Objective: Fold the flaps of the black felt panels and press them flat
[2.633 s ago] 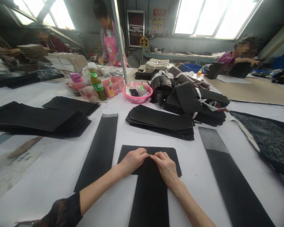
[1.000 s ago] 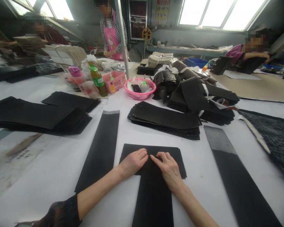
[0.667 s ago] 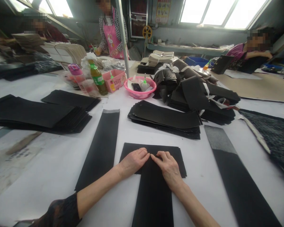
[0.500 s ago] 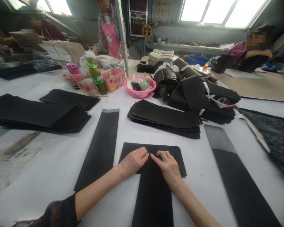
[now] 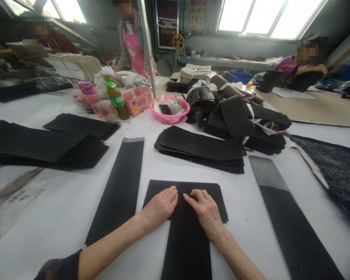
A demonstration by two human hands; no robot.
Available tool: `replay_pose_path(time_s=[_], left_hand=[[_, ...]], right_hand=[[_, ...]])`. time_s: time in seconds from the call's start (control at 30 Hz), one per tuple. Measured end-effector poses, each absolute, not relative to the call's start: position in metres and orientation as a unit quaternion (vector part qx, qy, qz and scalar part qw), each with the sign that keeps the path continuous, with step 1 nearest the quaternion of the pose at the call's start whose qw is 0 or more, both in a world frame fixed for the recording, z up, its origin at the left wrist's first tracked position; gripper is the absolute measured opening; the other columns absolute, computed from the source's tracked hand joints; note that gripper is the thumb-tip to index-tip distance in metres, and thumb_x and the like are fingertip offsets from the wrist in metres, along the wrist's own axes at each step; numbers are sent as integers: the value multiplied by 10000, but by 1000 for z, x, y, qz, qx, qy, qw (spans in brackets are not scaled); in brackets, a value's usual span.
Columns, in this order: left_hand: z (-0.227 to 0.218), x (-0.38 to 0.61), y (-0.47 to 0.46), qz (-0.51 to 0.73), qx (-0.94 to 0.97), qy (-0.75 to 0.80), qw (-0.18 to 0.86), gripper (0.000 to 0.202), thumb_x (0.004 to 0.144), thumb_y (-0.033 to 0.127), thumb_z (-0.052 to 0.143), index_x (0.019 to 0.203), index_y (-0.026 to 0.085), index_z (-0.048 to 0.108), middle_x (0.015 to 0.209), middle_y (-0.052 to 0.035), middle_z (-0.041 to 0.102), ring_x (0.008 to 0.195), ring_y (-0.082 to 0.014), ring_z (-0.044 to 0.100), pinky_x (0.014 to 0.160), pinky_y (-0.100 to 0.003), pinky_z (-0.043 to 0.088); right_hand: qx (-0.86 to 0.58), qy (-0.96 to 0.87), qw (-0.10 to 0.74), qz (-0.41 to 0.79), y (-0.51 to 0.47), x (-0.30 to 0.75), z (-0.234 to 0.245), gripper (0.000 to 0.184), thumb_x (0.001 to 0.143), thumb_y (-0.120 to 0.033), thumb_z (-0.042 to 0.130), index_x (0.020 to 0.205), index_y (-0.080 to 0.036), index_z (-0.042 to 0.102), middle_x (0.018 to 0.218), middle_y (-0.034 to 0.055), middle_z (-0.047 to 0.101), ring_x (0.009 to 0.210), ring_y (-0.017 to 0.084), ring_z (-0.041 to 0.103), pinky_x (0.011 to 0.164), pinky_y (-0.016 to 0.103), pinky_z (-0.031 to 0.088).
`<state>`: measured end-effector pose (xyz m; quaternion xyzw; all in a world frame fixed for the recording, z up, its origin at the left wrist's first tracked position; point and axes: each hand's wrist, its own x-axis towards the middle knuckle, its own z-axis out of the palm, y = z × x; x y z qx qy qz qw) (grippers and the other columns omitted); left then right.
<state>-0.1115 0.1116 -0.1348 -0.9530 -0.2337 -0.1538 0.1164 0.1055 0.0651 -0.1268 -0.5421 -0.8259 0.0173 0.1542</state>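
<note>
A long black strip [image 5: 186,249] of sheet material runs toward me, its far end lying over a wider black sheet [image 5: 221,200] placed crosswise on the table. My left hand [image 5: 162,203] rests at the left corner of that end, its fingers closed together on the strip and its thumb hidden. At the right corner, my right hand [image 5: 204,208] pinches the strip's edge between thumb and forefinger, the other fingers curled. A small gap separates the two hands.
Black strips with grey ends lie left [image 5: 119,186] and right [image 5: 294,217]. Beyond are a black sheet stack [image 5: 201,146], another stack [image 5: 46,144], a pink basin [image 5: 169,116] with a phone [image 5: 165,109], and a green-labelled bottle [image 5: 116,97]. Several people work across the tables.
My left hand has slid slightly left and nearer me, widening the gap from my right hand. My right hand stays at the strip's end. The whole view has shifted a little.
</note>
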Motion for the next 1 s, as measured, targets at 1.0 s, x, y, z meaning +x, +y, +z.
replay_pose_path(time_s=[1.0], left_hand=[[-131,-86,88,-113,-934,-334,64,403,883,24,411,1280,45,472,1143,-138,556,1171,-303,500,1029,-441,435]], right_hand=[[-516,-844,137,-42,60,118,-127,368,904,-77,519,1251,-195,557,1114,79,580,925,202,522,739,338,419]])
